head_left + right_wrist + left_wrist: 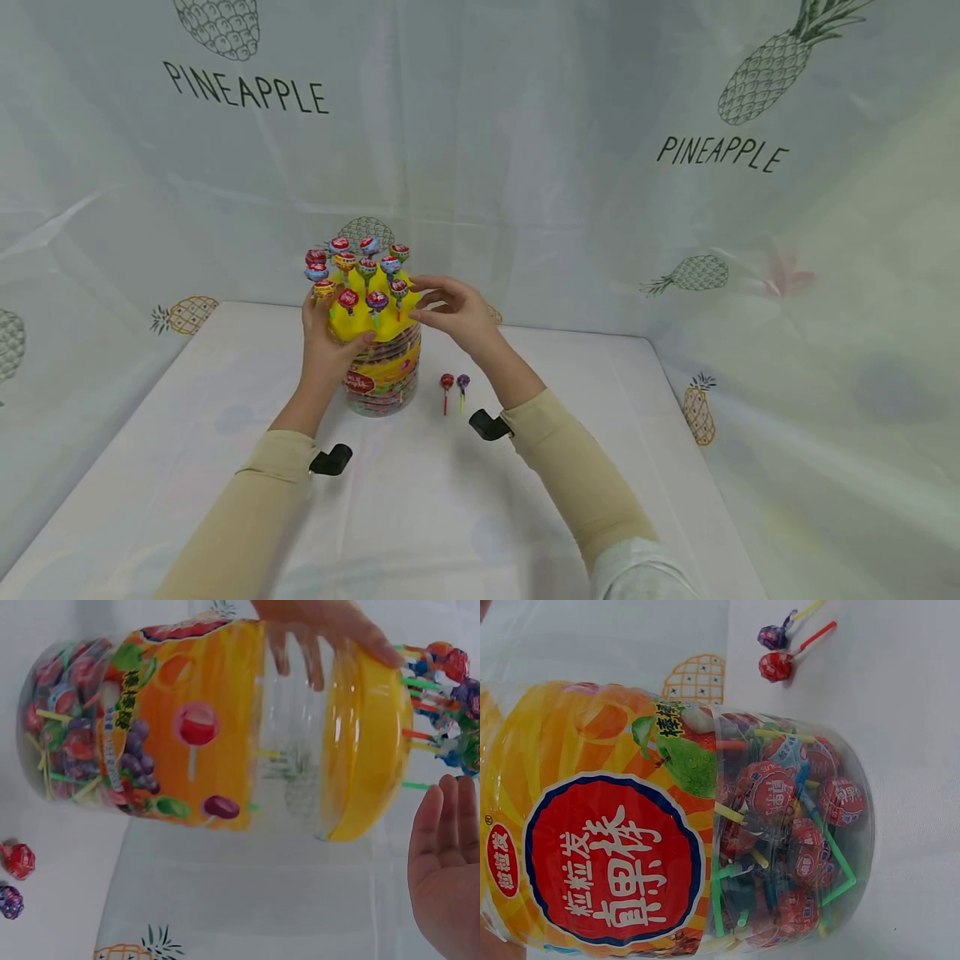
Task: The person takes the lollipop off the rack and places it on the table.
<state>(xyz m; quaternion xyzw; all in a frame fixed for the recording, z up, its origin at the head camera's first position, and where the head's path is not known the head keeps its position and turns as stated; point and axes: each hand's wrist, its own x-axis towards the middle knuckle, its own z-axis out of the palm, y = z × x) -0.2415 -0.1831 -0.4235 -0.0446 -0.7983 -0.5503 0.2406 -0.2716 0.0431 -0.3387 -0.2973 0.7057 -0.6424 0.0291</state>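
L hand (324, 350) grips upright lollipop jar (382, 375) near yellow lid (375, 742), on surface (405, 500); R hand (463, 318) half-open, apparently empty, beside lollipops (347, 301). Jar prob. light, slick plastic: hold lid rim; lollipops, sticks.

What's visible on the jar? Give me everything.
The jar looks like clear ribbed plastic, with a yellow lid on. Its yellow-orange label shows fruit, lollipops and a red round emblem with white lettering. Wrapped lollipops inside fill the lower part; others stand in the lid, sticks down. It stands upright on the white table. The left hand grips it near the top; whether the right hand touches it is unclear.
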